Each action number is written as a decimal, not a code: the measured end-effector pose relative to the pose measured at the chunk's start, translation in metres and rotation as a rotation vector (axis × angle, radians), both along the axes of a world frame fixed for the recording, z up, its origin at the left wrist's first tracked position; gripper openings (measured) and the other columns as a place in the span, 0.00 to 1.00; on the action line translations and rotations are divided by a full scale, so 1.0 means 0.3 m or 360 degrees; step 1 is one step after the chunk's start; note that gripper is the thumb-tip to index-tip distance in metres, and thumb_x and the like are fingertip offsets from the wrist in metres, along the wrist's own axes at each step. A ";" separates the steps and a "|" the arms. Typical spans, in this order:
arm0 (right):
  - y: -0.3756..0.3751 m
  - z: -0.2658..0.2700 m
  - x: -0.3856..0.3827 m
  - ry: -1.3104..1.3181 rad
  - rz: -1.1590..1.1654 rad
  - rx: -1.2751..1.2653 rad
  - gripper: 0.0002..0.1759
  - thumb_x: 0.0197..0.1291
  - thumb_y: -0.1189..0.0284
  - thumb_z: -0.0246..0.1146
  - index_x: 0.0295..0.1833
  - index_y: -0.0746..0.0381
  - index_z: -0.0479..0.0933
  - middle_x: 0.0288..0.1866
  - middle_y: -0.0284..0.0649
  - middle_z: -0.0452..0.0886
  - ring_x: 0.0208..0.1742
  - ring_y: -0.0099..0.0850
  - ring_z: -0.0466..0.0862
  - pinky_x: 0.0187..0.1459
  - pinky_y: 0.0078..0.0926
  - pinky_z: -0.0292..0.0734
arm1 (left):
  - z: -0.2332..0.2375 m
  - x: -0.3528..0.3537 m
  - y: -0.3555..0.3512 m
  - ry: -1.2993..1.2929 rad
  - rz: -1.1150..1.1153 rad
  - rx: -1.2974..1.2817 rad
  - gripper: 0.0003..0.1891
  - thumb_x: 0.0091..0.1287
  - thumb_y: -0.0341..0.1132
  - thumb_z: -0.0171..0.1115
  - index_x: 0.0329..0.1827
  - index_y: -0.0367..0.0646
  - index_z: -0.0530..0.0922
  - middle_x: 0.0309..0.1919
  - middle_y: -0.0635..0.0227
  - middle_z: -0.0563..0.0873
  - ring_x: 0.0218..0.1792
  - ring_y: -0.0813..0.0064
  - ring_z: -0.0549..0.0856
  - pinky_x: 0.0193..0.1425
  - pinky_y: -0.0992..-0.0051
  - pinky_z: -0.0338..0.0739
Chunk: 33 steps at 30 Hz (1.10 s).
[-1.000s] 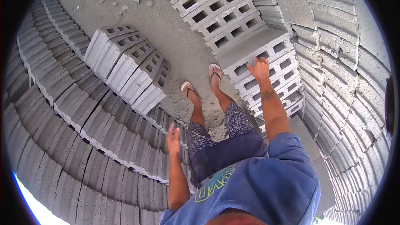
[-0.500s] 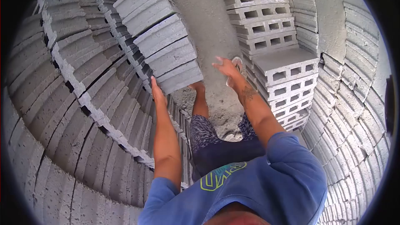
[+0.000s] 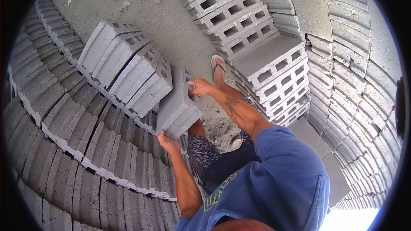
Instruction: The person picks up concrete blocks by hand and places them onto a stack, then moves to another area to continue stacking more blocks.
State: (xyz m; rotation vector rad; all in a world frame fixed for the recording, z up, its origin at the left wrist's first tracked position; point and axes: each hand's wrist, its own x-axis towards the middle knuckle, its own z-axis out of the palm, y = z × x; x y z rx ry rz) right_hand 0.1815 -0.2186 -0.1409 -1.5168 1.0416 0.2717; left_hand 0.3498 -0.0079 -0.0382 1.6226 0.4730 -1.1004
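A grey hollow concrete block (image 3: 176,110) leans away from a short row of similar blocks (image 3: 124,70), with a gap between it and the nearest one. My left hand (image 3: 170,143) grips its near lower corner. At the block's opposite end, the fingers of my right hand (image 3: 199,87) are curled over the edge beside the hollows; some fingertips are hidden. The row stands on top of a long stack at the left, its hollows facing away from me.
On the right rises a stepped stack of hollow blocks (image 3: 280,66). Long tiers of blocks (image 3: 64,145) curve along the left, and a block wall (image 3: 346,81) lines the far right. My sandalled foot (image 3: 218,63) stands on the dusty ground (image 3: 182,38) between the stacks.
Both hands have closed on the end block, which has come apart from its row and tilted. My right hand has moved left and down to it. The view has turned.
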 end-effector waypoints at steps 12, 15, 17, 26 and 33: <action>-0.378 0.766 -0.630 0.0504 -0.0053 -0.0699 0.20 0.41 0.63 0.69 0.30 0.71 0.76 0.20 0.52 0.78 0.44 0.51 0.81 0.56 0.37 0.72 | 0.259 -0.425 -0.421 0.0163 -0.0550 0.0043 0.36 0.70 0.58 0.41 0.69 0.35 0.60 0.64 0.55 0.69 0.67 0.62 0.64 0.71 0.65 0.53; -0.398 0.593 -0.752 0.0742 -0.0031 -0.1219 0.22 0.41 0.62 0.71 0.29 0.72 0.77 0.24 0.55 0.80 0.39 0.52 0.82 0.55 0.36 0.72 | 0.272 -0.419 -0.515 -0.0853 -0.1657 0.0124 0.31 0.74 0.52 0.37 0.71 0.36 0.59 0.65 0.53 0.68 0.68 0.62 0.65 0.71 0.66 0.55; -0.439 0.470 -0.825 0.0918 -0.0081 -0.1114 0.23 0.41 0.59 0.71 0.31 0.71 0.77 0.26 0.54 0.81 0.40 0.50 0.82 0.54 0.37 0.73 | 0.324 -0.352 -0.531 -0.0771 -0.1565 0.0151 0.31 0.74 0.52 0.37 0.70 0.36 0.60 0.65 0.52 0.68 0.67 0.61 0.66 0.71 0.66 0.56; -0.438 0.222 -0.883 0.1138 -0.0225 -0.1365 0.24 0.42 0.57 0.72 0.35 0.67 0.78 0.31 0.52 0.83 0.41 0.43 0.83 0.62 0.33 0.67 | 0.406 -0.062 -0.387 -0.0683 -0.1198 0.0671 0.31 0.73 0.53 0.38 0.66 0.35 0.66 0.58 0.50 0.75 0.60 0.58 0.74 0.63 0.64 0.65; -0.392 0.347 -0.675 0.0913 -0.0695 -0.1487 0.25 0.50 0.59 0.69 0.48 0.66 0.78 0.48 0.50 0.81 0.55 0.43 0.78 0.61 0.42 0.65 | 0.174 0.133 -0.269 -0.0878 -0.0889 0.0670 0.30 0.71 0.53 0.45 0.56 0.29 0.74 0.51 0.47 0.80 0.54 0.54 0.77 0.60 0.66 0.67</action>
